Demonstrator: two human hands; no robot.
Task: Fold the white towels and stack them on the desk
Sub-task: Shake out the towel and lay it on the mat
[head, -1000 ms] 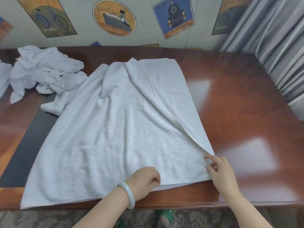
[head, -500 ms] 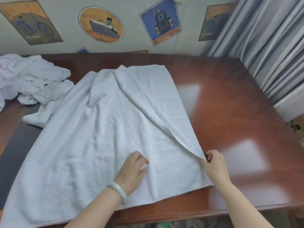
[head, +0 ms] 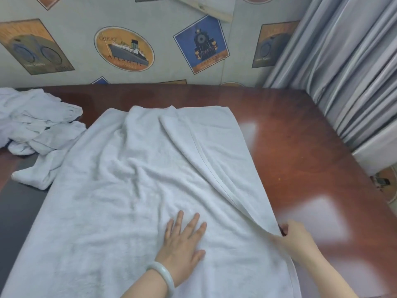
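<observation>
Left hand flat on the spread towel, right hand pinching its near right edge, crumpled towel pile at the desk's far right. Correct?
No. Head view: the crumpled towel pile sits at the far left of the desk, not right. The left hand and right hand on the spread towel are as stated.

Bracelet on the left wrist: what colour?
The smooth round bracelet is pale whitish green; head view.

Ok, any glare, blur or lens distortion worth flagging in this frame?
Head view: two pale glare patches on the glossy desk right of the towel; the right hand gripping the towel's edge is slightly motion-blurred, the left hand sharper; wide-angle bowing curves the desk's far edge and tilts the curtain.
</observation>
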